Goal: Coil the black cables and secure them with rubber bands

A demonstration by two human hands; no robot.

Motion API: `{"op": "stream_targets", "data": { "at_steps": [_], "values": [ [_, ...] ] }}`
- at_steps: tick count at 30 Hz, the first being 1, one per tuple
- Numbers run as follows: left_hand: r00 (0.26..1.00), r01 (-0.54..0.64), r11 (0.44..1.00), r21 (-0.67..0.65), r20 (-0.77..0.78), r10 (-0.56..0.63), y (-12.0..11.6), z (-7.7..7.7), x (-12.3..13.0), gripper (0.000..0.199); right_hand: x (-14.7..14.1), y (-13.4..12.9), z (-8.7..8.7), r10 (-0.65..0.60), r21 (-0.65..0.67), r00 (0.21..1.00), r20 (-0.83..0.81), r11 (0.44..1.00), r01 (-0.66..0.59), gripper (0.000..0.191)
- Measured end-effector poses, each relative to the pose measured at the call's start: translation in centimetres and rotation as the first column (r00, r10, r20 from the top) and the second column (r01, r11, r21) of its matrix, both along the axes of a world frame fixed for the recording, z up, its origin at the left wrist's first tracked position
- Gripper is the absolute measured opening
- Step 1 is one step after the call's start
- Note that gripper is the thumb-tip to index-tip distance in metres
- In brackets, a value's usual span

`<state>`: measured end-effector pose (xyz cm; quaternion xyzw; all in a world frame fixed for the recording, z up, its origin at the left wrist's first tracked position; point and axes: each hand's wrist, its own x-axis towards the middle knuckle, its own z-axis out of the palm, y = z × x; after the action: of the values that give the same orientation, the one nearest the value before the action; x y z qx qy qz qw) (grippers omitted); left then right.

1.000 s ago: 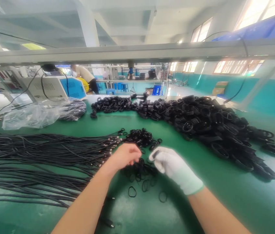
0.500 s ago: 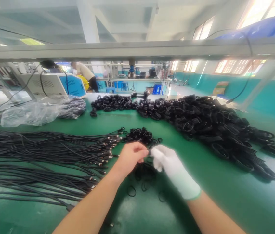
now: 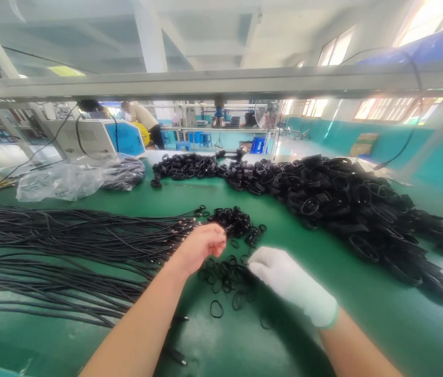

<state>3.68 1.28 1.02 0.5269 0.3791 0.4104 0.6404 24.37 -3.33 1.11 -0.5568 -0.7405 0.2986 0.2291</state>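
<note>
My bare left hand (image 3: 201, 246) is closed, its fingers curled in beside the metal-tipped ends of the black cables (image 3: 88, 230). What it holds, if anything, is hidden. To its right, my white-gloved right hand (image 3: 284, 275) has thumb and fingers pressed together at the edge of a loose scatter of thin black bands (image 3: 227, 272). I cannot make out anything in its fingertips. A denser heap of small black rings (image 3: 235, 221) lies just beyond both hands. One separate band (image 3: 217, 309) rests on the green tabletop (image 3: 221, 348).
A large pile of coiled black cables (image 3: 339, 193) spreads across the back and right. Clear plastic bags (image 3: 64, 178) lie at back left, before a white and blue machine (image 3: 99, 137). A metal beam (image 3: 221, 84) crosses overhead. A person (image 3: 146, 120) bends in the background.
My hands have drawn apart: the left moved a little left, the right slightly right and down. The thin bands between them show more plainly, and a cable end appears below my left forearm.
</note>
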Motion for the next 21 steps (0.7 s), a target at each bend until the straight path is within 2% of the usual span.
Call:
{"op": "stream_targets", "data": {
  "at_steps": [2, 4, 6, 8, 11, 12, 14, 15, 17, 18, 19, 21],
  "values": [
    [0.996, 0.083, 0.996, -0.023, -0.025, -0.084, -0.4, 0.1, 0.3, 0.008, -0.2, 0.0, 0.0, -0.044, -0.008, 0.997, -0.056, 0.999, 0.043, 0.024],
    [0.988, 0.140, 0.989, -0.041, -0.056, -0.142, -0.8, 0.2, 0.6, 0.009, -0.6, 0.0, 0.1, -0.102, -0.099, 0.971, -0.215, 0.992, 0.082, 0.035],
    [0.979, 0.174, 0.983, -0.050, -0.094, -0.178, -1.1, 0.2, 1.0, 0.008, -1.1, -0.1, 0.2, -0.107, -0.165, 0.921, -0.375, 0.985, 0.048, 0.038],
    [0.970, 0.191, 0.980, -0.047, -0.143, -0.196, -1.3, 0.2, 1.3, 0.008, -1.6, -0.2, 0.2, -0.125, -0.162, 0.880, -0.458, 0.985, 0.055, 0.032],
    [0.958, 0.168, 0.986, -0.011, -0.232, -0.166, -1.5, 0.1, 1.8, 0.008, -2.2, -0.1, -0.1, -0.225, -0.201, 0.843, -0.489, 0.969, 0.142, 0.018],
    [0.957, 0.133, 0.991, 0.028, -0.265, -0.121, -1.7, 0.2, 2.0, 0.006, -2.3, 0.0, -0.3, -0.247, -0.232, 0.821, -0.514, 0.962, 0.143, 0.018],
    [0.928, 0.034, 0.976, 0.216, -0.369, 0.049, -2.1, 0.3, 2.4, 0.004, -2.3, 0.3, -0.9, -0.263, -0.291, 0.768, -0.584, 0.951, 0.104, 0.021],
    [0.892, 0.004, 0.936, 0.351, -0.425, 0.156, -2.4, 0.4, 2.7, 0.005, -2.2, 0.5, -1.1, -0.264, -0.307, 0.743, -0.615, 0.948, 0.083, 0.022],
    [0.785, 0.028, 0.807, 0.590, -0.513, 0.348, -2.9, 0.5, 3.1, 0.008, -2.0, 0.7, -1.5, -0.252, -0.312, 0.716, -0.651, 0.949, 0.051, 0.024],
    [0.732, 0.068, 0.751, 0.656, -0.545, 0.409, -3.1, 0.5, 3.3, 0.009, -1.9, 0.8, -1.7, -0.246, -0.309, 0.711, -0.659, 0.950, 0.043, 0.024],
    [0.693, 0.105, 0.723, 0.683, -0.572, 0.440, -3.3, 0.5, 3.4, 0.011, -1.8, 0.8, -1.8, -0.242, -0.307, 0.705, -0.666, 0.951, 0.036, 0.025],
    [0.635, 0.146, 0.704, 0.696, -0.611, 0.473, -3.5, 0.4, 3.6, 0.011, -1.7, 0.8, -1.8, -0.240, -0.308, 0.697, -0.676, 0.951, 0.029, 0.027]
  ]
}}
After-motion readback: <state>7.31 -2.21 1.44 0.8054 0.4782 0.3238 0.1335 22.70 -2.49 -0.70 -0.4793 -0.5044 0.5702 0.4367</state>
